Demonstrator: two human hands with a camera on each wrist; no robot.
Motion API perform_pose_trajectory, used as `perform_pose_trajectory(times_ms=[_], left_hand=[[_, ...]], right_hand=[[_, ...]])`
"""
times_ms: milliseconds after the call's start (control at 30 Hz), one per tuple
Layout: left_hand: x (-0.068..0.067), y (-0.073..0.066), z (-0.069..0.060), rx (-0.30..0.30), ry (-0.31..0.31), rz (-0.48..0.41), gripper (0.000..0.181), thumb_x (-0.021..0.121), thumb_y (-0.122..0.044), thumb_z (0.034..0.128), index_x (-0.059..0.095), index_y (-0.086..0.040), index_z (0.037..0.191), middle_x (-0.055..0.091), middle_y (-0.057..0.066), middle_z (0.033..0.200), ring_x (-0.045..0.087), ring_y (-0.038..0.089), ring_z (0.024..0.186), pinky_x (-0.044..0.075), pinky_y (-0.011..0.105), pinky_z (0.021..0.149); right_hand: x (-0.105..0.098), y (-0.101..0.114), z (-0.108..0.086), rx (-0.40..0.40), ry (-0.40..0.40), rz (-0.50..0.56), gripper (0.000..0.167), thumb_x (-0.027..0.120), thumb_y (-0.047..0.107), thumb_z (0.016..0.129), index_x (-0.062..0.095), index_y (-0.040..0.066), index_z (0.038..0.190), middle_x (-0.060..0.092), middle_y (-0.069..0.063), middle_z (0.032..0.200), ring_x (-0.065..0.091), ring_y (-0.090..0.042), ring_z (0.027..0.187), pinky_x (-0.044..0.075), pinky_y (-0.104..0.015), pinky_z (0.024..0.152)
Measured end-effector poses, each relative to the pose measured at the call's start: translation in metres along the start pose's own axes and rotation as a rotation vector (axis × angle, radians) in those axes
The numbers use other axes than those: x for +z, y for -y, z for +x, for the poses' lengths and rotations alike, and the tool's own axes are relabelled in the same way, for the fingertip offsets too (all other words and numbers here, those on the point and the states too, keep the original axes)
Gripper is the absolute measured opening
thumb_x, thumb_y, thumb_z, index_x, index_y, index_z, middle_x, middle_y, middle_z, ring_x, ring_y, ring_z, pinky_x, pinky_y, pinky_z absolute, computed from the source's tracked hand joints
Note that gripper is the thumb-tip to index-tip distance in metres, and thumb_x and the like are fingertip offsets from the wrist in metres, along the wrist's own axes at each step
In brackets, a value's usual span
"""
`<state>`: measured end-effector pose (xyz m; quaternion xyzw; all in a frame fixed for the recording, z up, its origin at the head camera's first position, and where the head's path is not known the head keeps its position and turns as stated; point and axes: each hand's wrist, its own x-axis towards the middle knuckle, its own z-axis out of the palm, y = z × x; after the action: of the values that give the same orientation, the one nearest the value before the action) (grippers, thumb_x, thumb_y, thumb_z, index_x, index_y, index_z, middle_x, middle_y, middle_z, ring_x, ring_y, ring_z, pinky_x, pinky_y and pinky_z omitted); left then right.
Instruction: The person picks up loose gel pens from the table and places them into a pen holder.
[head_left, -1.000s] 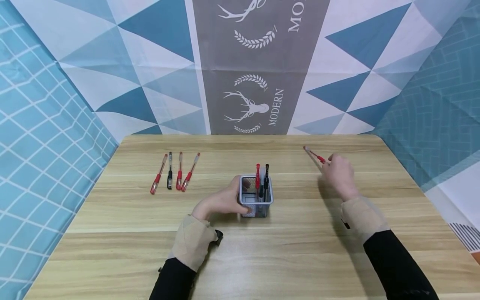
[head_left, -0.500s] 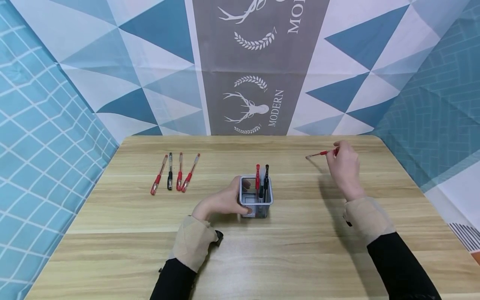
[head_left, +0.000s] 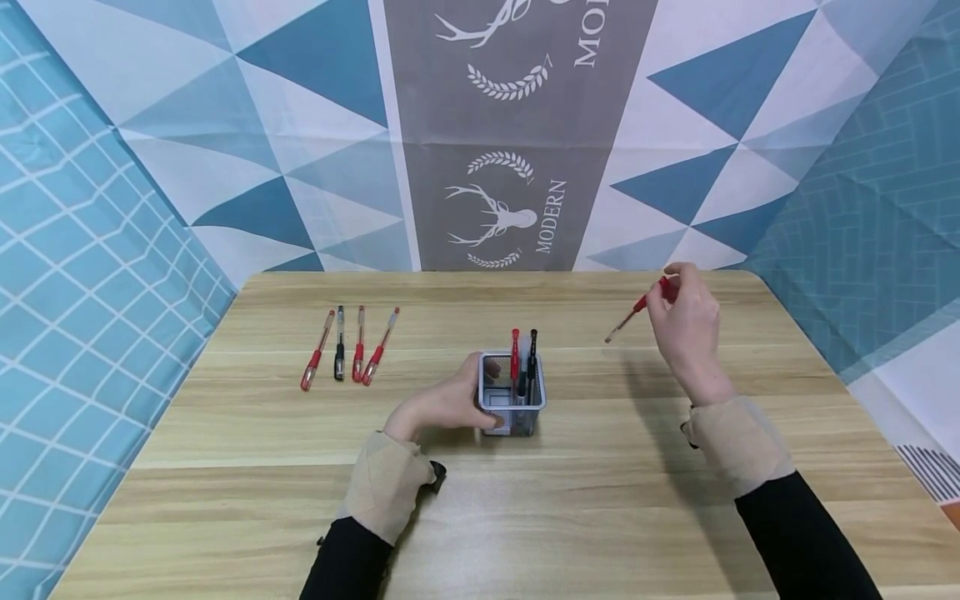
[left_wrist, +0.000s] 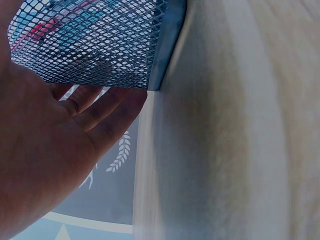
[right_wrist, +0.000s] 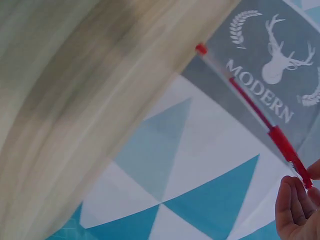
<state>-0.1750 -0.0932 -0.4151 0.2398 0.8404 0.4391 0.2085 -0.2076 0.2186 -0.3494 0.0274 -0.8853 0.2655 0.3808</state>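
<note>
My left hand [head_left: 448, 398] grips the mesh pen holder [head_left: 531, 423] from its left side, thumb at the front. In the left wrist view several fingers wrap beneath and behind the mesh wall [left_wrist: 110, 45]. A red pen [head_left: 515, 357] and a black pen [head_left: 532, 358] stand in the holder, and a further dark one sits lower between them. At the far right, my right hand [head_left: 686, 333] pinches a red gel pen [head_left: 628, 320] by one end, above the table. The right wrist view shows the clear barrel of that red pen [right_wrist: 252, 102] pointing away from the fingertips.
Left of the holder lie a row of pens: a red pen [head_left: 318, 350], a black pen [head_left: 340, 343], another red pen [head_left: 359, 343] and a slanted red pen [head_left: 381, 347]. A patterned cloth [head_left: 495, 117] hangs behind the wooden table [head_left: 525, 517].
My right hand has lifted the red pen off the table and turned it, so its free end now points down and left. The left hand and pen holder stay put.
</note>
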Motion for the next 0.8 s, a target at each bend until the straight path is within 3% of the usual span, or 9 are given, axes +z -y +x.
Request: perform_pose_trajectory(times_ms=[233, 533, 800], left_hand=[[0.0, -0.001, -0.001, 0.002, 0.0, 0.004, 0.083, 0.075, -0.008, 0.0626, 0.024, -0.008, 0.128, 0.04, 0.011, 0.119, 0.048, 0.026, 0.108, 0.036, 0.036, 0.1], [0.0, 0.0, -0.001, 0.006, 0.0, 0.019, 0.079, 0.075, -0.008, 0.0624, 0.027, -0.009, 0.125, 0.041, 0.01, 0.118, 0.049, 0.024, 0.106, 0.038, 0.034, 0.098], [0.0, 0.001, 0.001, 0.017, 0.001, 0.013, 0.081, 0.075, -0.006, 0.0625, 0.025, -0.008, 0.127, 0.039, 0.012, 0.119, 0.047, 0.025, 0.108, 0.036, 0.034, 0.099]], right_hand=[[-0.007, 0.02, 0.001, -0.101, -0.067, 0.049, 0.016, 0.056, 0.009, 0.086, 0.056, -0.004, 0.095, 0.062, -0.019, 0.086, 0.06, -0.031, 0.071, 0.049, -0.045, 0.068], [-0.019, 0.049, 0.001, -0.127, -0.088, 0.141, 0.019, 0.058, 0.013, 0.085, 0.057, -0.004, 0.095, 0.065, -0.015, 0.085, 0.061, -0.027, 0.07, 0.049, -0.039, 0.068], [-0.03, 0.074, -0.002, -0.149, -0.102, 0.202, 0.019, 0.061, 0.013, 0.083, 0.059, -0.002, 0.095, 0.067, -0.013, 0.083, 0.063, -0.025, 0.069, 0.045, -0.026, 0.067]])
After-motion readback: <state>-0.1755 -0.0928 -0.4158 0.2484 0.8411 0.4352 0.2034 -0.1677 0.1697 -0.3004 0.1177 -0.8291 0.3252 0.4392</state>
